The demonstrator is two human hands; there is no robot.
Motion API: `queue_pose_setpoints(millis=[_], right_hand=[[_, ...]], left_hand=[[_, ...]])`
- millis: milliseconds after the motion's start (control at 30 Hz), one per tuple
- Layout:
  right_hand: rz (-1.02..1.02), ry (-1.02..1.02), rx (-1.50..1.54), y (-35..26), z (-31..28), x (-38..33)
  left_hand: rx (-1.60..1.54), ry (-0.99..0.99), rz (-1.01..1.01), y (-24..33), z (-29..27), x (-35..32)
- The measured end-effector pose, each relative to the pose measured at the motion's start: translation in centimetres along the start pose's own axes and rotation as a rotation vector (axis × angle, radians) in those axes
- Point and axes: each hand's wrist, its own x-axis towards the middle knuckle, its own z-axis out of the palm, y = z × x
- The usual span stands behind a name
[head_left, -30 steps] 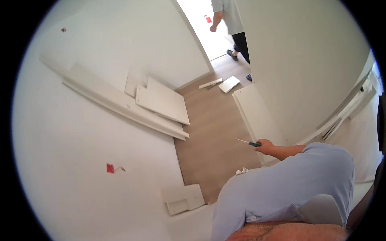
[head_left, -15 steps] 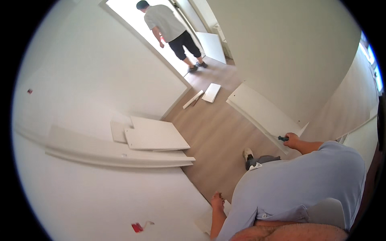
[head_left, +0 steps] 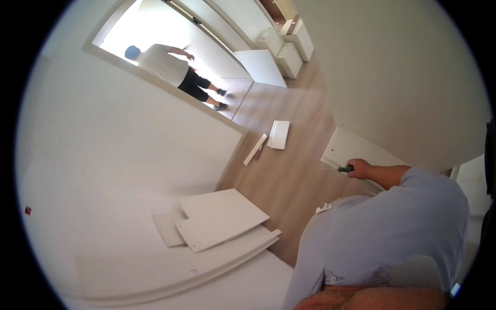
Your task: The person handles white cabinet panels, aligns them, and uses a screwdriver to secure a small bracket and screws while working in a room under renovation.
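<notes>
My right hand [head_left: 358, 168] is closed around the dark handle of a screwdriver [head_left: 345, 169], whose thin shaft points left over the wooden floor. Just beyond and beneath that hand lies a long white board [head_left: 347, 148] with a small hole near its end. My left hand is out of the picture. Past the folds of my light blue shirt, at lower left, white panels [head_left: 223, 217] rest in a stack on longer white boards [head_left: 232, 254].
Two small white pieces lie on the floor [head_left: 289, 191]: a flat panel [head_left: 279, 135] and a narrow strip [head_left: 255, 150]. Another person [head_left: 170, 67] stands in the doorway. White boxes [head_left: 290, 59] and a leaning panel [head_left: 262, 68] are beyond. A large pale panel [head_left: 403, 77] rises at right.
The view has swung, and the stacked panels now sit lower. My right hand has moved forward with the screwdriver. My left hand has left the picture. The other person has stepped through the doorway.
</notes>
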Motion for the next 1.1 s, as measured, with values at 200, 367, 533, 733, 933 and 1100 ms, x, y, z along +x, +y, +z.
queue_pose_setpoints(millis=[200,367,533,733,933,1100], right_hand=[[-0.024,0.079,0.117,-7.9,1.1,13.0],[0.108,0.076,-0.006,-8.7,1.8,20.5],[0.27,0.126,-0.068,-9.2,3.4,24.9],[0.573,0.269,0.248,-13.2,2.5,28.8],[0.735,0.314,0.074,-8.5,2.8,32.2],[0.679,-0.014,0.009,1.4,1.4,37.9]], left_hand=[[-0.022,-0.004,-0.013,9.6,-4.7,10.8],[0.032,-0.064,0.009,19.1,-8.1,21.2],[0.145,-0.154,0.051,31.1,-11.8,31.3],[0.29,-0.243,0.157,50.0,-15.9,43.7],[0.192,-0.371,0.126,69.2,-11.1,53.6],[0.45,-0.703,0.494,77.9,0.0,60.6]])
